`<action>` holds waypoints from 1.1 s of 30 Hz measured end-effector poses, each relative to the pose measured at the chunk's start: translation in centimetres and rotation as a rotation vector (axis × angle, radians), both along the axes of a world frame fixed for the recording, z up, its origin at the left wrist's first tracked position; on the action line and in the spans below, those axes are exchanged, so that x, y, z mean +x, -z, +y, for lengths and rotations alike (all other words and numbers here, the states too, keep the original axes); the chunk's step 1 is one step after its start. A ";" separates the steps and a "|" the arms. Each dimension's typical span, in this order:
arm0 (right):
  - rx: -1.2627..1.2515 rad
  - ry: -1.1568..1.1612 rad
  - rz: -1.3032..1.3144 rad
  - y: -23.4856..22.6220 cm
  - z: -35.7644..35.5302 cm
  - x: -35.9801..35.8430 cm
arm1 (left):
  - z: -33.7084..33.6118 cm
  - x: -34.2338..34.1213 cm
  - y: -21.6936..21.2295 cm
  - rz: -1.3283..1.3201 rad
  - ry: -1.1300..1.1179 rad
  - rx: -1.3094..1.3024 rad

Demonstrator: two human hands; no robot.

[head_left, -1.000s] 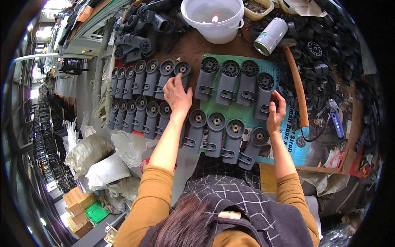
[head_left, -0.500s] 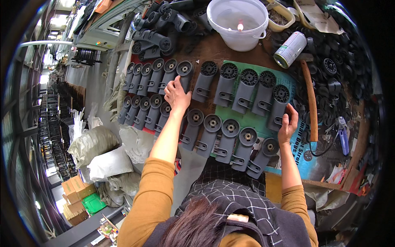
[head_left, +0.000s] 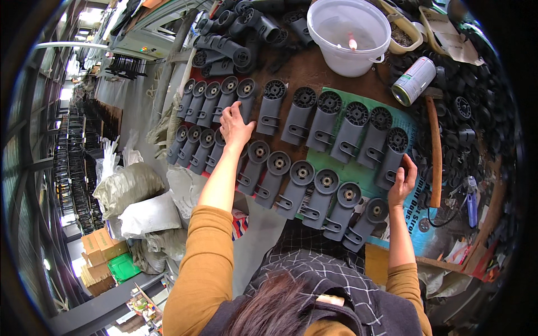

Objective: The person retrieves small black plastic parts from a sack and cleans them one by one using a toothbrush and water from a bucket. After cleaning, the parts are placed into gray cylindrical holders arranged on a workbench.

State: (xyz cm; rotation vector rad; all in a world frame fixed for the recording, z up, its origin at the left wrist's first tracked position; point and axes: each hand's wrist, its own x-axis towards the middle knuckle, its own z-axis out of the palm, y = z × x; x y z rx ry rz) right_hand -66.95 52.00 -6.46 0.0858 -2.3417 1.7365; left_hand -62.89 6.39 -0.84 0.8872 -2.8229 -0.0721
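Several dark grey plastic housings, each with a round head and a slotted tubular body, lie in two slanting rows. My left hand [head_left: 236, 130] is on the upper row, its fingers and thumb around the body of one housing [head_left: 245, 99]. That housing shows a smooth rim with a metal centre. Spoked round faces show on the housings to its right, such as a spoked-face housing [head_left: 303, 112]. At the right end of that row, my right hand [head_left: 401, 182] rests beside the last housing [head_left: 392, 162], fingers loosely curled and thumb apart. Lower-row housings [head_left: 302, 187] lie nearer me.
A white bucket [head_left: 348, 53] stands at the back. Right of it are a spray can [head_left: 414, 81], a wooden-handled hammer [head_left: 434, 151] and a pile of black parts [head_left: 465, 112]. More grey housings [head_left: 224, 50] are heaped back left. White sacks [head_left: 148, 215] lie left of the table.
The view has shifted, so the table appears farther right. My left hand has moved one housing leftward; the housing it was on now shows a spoked face. My right hand stays by the row's end.
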 end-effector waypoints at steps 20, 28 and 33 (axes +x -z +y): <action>-0.042 0.016 -0.065 1.3 0.3 0.1 | -9.4 1.7 0.8 0.555 -0.136 1.051; -0.028 0.024 -0.058 1.9 0.5 0.1 | -11.1 2.6 0.5 -0.090 -0.118 -0.126; 0.015 0.045 -0.054 2.1 0.7 0.1 | -14.0 2.8 0.6 0.451 -0.031 0.690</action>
